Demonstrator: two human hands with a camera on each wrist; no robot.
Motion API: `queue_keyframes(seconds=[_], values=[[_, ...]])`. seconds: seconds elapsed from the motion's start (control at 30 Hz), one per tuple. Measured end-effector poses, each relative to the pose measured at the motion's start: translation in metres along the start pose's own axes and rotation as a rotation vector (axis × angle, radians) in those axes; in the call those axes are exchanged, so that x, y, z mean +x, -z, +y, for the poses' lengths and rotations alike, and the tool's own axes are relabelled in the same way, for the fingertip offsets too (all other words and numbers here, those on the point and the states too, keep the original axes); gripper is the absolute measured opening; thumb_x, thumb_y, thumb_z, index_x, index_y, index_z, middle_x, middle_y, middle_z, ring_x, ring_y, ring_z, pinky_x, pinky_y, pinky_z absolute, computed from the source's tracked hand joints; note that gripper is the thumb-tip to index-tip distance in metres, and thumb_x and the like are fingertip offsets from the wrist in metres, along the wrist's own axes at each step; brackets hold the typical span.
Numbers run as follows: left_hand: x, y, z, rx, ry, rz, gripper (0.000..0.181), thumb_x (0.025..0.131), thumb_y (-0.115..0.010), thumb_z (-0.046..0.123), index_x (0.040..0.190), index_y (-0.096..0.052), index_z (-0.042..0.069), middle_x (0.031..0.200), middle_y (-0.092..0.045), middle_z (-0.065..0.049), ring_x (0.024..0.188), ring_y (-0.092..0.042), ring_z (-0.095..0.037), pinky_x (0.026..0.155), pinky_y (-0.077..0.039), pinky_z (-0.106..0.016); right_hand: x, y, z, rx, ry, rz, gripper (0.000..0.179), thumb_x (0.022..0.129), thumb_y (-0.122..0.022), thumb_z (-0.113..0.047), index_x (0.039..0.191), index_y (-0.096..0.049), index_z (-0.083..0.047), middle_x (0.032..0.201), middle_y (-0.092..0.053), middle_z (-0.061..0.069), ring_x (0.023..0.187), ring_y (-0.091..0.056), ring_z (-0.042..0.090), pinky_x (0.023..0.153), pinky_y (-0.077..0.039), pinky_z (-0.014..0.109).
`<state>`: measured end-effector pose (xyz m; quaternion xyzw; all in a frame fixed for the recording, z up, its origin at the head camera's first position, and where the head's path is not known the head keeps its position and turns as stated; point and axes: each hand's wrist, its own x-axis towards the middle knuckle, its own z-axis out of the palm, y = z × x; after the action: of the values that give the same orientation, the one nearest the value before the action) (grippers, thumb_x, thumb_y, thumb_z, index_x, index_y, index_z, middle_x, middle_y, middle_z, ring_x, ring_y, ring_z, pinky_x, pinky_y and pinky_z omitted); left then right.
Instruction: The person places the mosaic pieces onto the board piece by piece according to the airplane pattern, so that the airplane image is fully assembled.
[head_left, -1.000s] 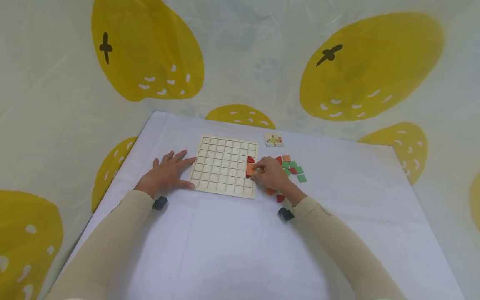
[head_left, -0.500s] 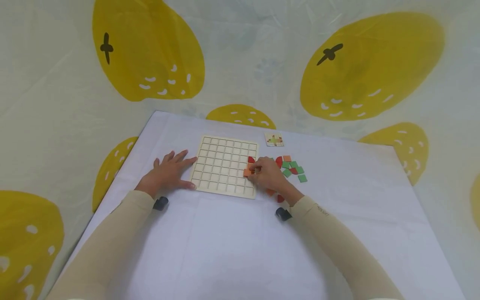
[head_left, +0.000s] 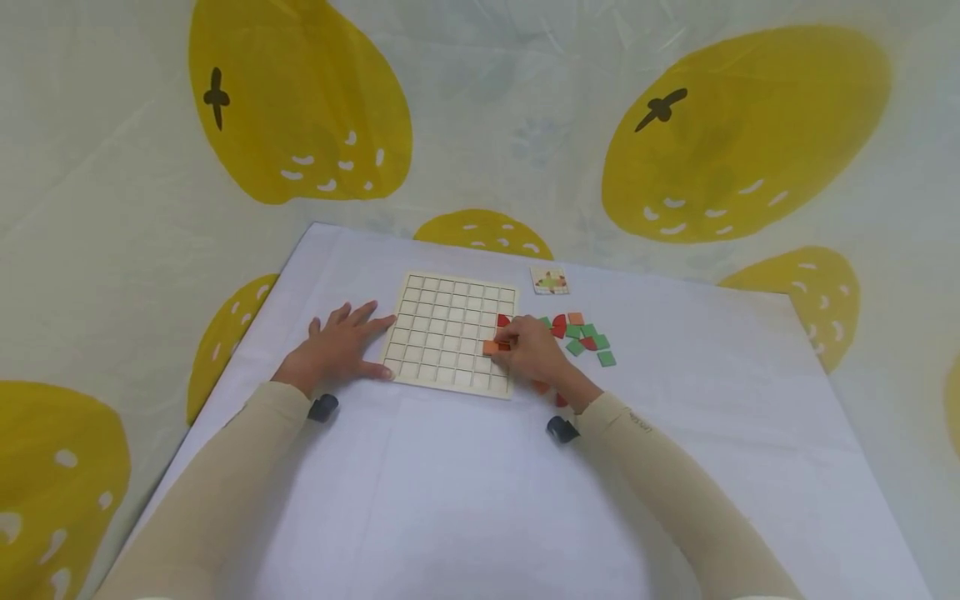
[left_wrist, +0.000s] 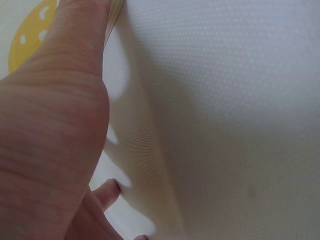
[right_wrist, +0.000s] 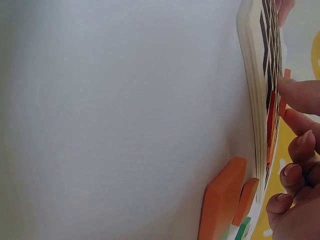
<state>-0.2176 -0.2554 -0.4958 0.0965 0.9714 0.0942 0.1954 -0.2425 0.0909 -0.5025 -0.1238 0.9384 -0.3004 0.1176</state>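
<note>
A pale wooden board marked with a grid of squares lies on the white table. My left hand is spread flat at its left side, thumb and forefinger touching the edge. Over the board's right part, my right hand pinches an orange square tile between thumb and finger. That tile stands just above the grid in the right wrist view, beside a red piece. Another red quarter-round piece sits in the right column. My right fingers partly hide the pieces there.
Loose green tiles, red pieces and orange tiles lie right of the board, some under my right hand. A small pattern card lies behind them. The table's back edge meets a fruit-printed cloth.
My right hand has shifted slightly left with the orange tile, from the board's right column toward the column beside it. My left hand stays at the left edge.
</note>
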Motion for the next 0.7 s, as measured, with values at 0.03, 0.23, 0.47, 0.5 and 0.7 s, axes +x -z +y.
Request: queue_keyframes(seconds=[0.03,0.23,0.47,0.5,0.7], values=[[-0.0001,-0.0002,0.0002,0.000,0.000,0.001,0.111,0.075,-0.073,0.079,0.166,-0.021,0.043,0.179,-0.006,-0.006,0.161,-0.004,-0.052,0.117,-0.010,-0.085,0.0003,-0.0002,-0.0002,0.006,0.000,0.000,0.030,0.089,-0.083,-0.026,0.114,-0.079,-0.012,0.093,-0.062,0.005,0.097,-0.055,0.023,0.076,-0.048,0.032],[-0.0010,-0.0002,0.0002,-0.006,0.001,-0.001,0.111,0.075,-0.073,0.080,0.165,-0.021,0.043,0.179,-0.005,-0.005,0.161,-0.003,-0.052,0.116,-0.009,-0.086,0.0008,-0.0017,-0.0004,0.030,0.005,-0.006,0.030,0.089,-0.084,-0.027,0.114,-0.079,-0.012,0.095,-0.064,0.004,0.100,-0.055,0.023,0.078,-0.050,0.033],[-0.0016,0.0006,0.0007,-0.019,-0.002,0.004,0.112,0.073,-0.074,0.080,0.165,-0.022,0.043,0.179,-0.005,-0.005,0.161,-0.003,-0.051,0.116,-0.010,-0.086,0.0016,-0.0033,-0.0014,0.020,-0.003,-0.007,0.030,0.089,-0.084,-0.027,0.114,-0.079,-0.012,0.099,-0.064,0.003,0.102,-0.054,0.023,0.082,-0.051,0.033],[-0.0014,0.0007,0.0006,-0.018,-0.003,0.003,0.111,0.074,-0.074,0.080,0.165,-0.022,0.043,0.179,-0.006,-0.005,0.161,-0.003,-0.052,0.116,-0.010,-0.086,0.0020,-0.0034,-0.0018,0.015,-0.005,-0.009,0.030,0.089,-0.084,-0.027,0.114,-0.079,-0.012,0.100,-0.064,0.002,0.103,-0.054,0.023,0.082,-0.051,0.033],[-0.0001,0.0006,0.0002,-0.010,0.002,-0.004,0.113,0.073,-0.073,0.081,0.165,-0.021,0.044,0.179,-0.005,-0.005,0.161,-0.003,-0.052,0.116,-0.009,-0.086,0.0031,-0.0028,-0.0041,0.012,-0.001,-0.012,0.030,0.089,-0.084,-0.027,0.114,-0.079,-0.011,0.099,-0.064,0.002,0.102,-0.054,0.023,0.081,-0.051,0.033]])
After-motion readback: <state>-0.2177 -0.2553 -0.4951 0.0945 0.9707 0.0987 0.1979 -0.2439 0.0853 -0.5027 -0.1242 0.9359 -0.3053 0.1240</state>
